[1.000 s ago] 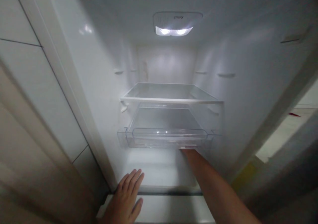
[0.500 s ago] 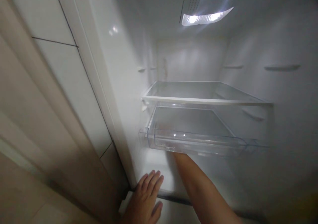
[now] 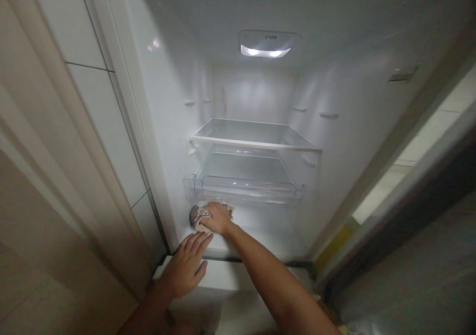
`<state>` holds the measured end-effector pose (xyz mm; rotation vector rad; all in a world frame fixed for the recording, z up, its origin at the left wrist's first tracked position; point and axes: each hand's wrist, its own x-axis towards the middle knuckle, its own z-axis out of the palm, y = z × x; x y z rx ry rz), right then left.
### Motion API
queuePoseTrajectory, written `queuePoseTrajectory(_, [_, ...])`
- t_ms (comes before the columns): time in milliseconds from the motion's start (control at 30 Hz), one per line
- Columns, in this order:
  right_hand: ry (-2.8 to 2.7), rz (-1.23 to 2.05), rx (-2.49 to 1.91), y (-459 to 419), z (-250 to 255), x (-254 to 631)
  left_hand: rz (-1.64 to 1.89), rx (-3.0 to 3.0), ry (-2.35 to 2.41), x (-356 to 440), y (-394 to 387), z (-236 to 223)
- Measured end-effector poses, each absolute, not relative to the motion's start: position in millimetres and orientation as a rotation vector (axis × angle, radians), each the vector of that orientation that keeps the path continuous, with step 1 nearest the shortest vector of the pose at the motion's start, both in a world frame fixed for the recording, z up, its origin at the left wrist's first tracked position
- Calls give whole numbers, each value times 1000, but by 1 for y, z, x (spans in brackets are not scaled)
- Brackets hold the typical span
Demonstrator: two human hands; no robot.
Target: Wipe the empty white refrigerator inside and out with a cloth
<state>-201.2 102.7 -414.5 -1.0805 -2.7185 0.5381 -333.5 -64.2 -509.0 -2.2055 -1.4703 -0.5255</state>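
My right hand [image 3: 218, 217] is closed on a bunched, patterned cloth [image 3: 201, 218] and presses it against the white floor of the fridge [image 3: 260, 226], near the left wall and below the clear drawer [image 3: 249, 191]. Part of the cloth shows on both sides of the hand. My left hand [image 3: 189, 265] rests at the front left edge of the fridge floor, fingers stretched out and thumb apart, holding nothing. Its fingertips lie just in front of the cloth.
Above the drawer sits a glass shelf [image 3: 253, 133] with a white front edge. A lit lamp [image 3: 269, 42] is in the ceiling. The open fridge door [image 3: 416, 216] stands at the right, and a tiled wall [image 3: 111, 122] runs along the left.
My right hand has come forward from under the drawer, where it was hidden, and now shows with the cloth. The view has moved back. My left hand stays at the front edge.
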Motion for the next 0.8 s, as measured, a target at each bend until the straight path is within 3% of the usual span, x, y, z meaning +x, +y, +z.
queuePoseTrajectory(300, [-2619,301,-1360,63,-415,-136,-594,-2181,-1367,-334,-61,-510])
queuePoseTrajectory(567, [-2338,121,-1701,114,-427,-56,-643,-2215,-1360,-333,-61,-502])
queuePoseTrajectory(800, [-2206,145,-1803,163,-431,-58,-627,-2227,-1415,-330,-62,-501])
